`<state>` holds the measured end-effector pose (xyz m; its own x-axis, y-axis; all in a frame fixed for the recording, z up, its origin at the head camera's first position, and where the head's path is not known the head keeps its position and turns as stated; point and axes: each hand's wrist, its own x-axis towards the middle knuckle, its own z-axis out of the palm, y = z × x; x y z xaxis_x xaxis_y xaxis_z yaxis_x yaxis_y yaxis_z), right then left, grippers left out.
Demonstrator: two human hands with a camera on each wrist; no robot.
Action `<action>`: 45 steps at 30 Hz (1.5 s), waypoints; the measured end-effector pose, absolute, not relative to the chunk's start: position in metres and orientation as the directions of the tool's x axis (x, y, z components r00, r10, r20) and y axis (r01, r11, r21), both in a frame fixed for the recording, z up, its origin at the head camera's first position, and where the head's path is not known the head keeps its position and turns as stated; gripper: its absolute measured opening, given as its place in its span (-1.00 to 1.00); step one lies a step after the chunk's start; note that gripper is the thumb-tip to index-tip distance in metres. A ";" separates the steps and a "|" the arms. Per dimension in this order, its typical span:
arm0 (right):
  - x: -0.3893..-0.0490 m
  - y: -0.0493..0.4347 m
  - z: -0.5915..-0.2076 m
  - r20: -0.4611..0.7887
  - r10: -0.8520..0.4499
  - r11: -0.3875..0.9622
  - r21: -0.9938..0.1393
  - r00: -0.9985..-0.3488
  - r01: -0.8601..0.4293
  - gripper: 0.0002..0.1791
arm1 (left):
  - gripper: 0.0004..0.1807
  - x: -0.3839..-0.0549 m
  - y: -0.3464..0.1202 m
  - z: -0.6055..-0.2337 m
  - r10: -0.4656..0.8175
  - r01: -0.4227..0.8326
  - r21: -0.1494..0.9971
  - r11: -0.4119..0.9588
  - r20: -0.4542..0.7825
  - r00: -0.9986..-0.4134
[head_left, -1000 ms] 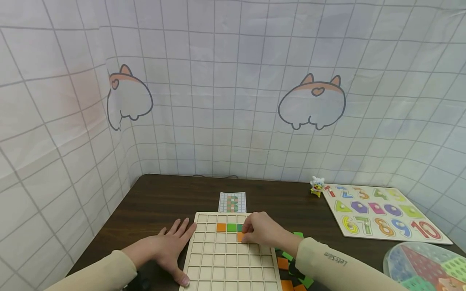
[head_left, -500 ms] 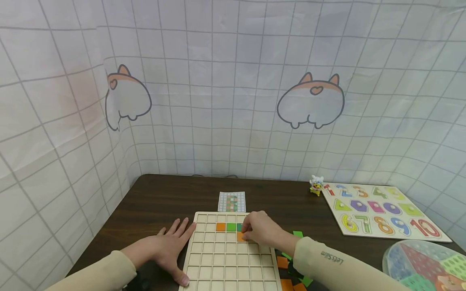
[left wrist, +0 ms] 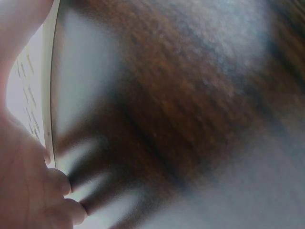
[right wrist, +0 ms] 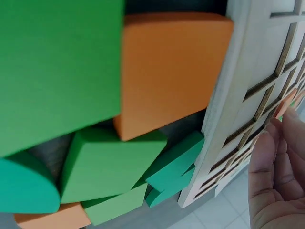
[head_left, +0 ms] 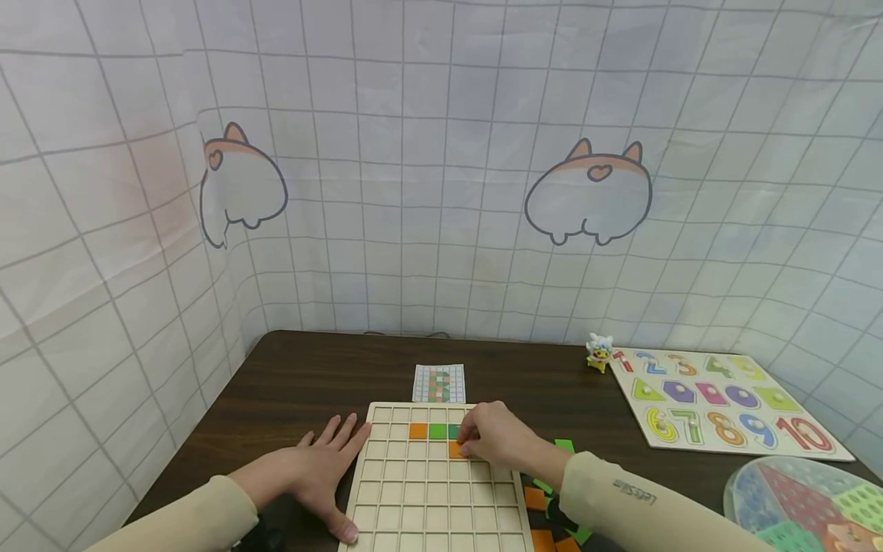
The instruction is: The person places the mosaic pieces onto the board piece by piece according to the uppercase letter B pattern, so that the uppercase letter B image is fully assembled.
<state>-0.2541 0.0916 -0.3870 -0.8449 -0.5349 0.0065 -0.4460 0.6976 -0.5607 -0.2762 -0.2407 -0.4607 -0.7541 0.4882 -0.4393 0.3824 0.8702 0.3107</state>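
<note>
A pale wooden grid board (head_left: 417, 494) lies on the dark table in the head view. My left hand (head_left: 320, 469) is spread along its left edge, thumb on the near part of the frame. My right hand (head_left: 498, 437) pinches an orange square tile (head_left: 454, 450) at a cell near the top of the board; the fingers partly cover it. In the row above sit another orange tile (head_left: 418, 431), a green tile (head_left: 438, 431) and a partly hidden teal piece (head_left: 452, 432). The right wrist view shows thumb and fingertips (right wrist: 290, 114) at the orange piece (right wrist: 283, 106).
Several loose green, teal and orange blocks (right wrist: 171, 71) lie against the board's right side, under my right forearm. A printed pattern card (head_left: 439, 383) lies beyond the board. Farther right are a small figurine (head_left: 599, 352), a number puzzle (head_left: 717, 395) and a clear round container (head_left: 793, 491).
Both hands keep their places on the board, and the tiles look the same. Only the head view shifts very slightly.
</note>
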 end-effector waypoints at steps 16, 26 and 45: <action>-0.255 0.156 -0.376 -0.006 -0.452 0.757 -0.530 -0.892 -0.381 -0.93 | 0.70 -0.276 -0.239 -0.461 0.482 0.385 0.295 0.874 -0.430 -0.763; -0.261 0.173 -0.388 -0.061 -0.489 0.752 -0.534 -0.870 -0.385 -0.87 | 0.69 -0.273 -0.239 -0.457 0.486 0.387 0.302 0.871 -0.422 -0.766; -0.264 0.169 -0.389 -0.106 -0.500 0.772 -0.505 -0.859 -0.387 -0.89 | 0.69 -0.274 -0.239 -0.459 0.485 0.387 0.300 0.872 -0.426 -0.764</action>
<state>-0.2640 0.1688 -0.3891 -0.8594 -0.5002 -0.1059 -0.3868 0.7715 -0.5051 -0.2743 -0.2394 -0.4594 -0.7639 0.4850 -0.4257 0.3866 0.8721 0.2999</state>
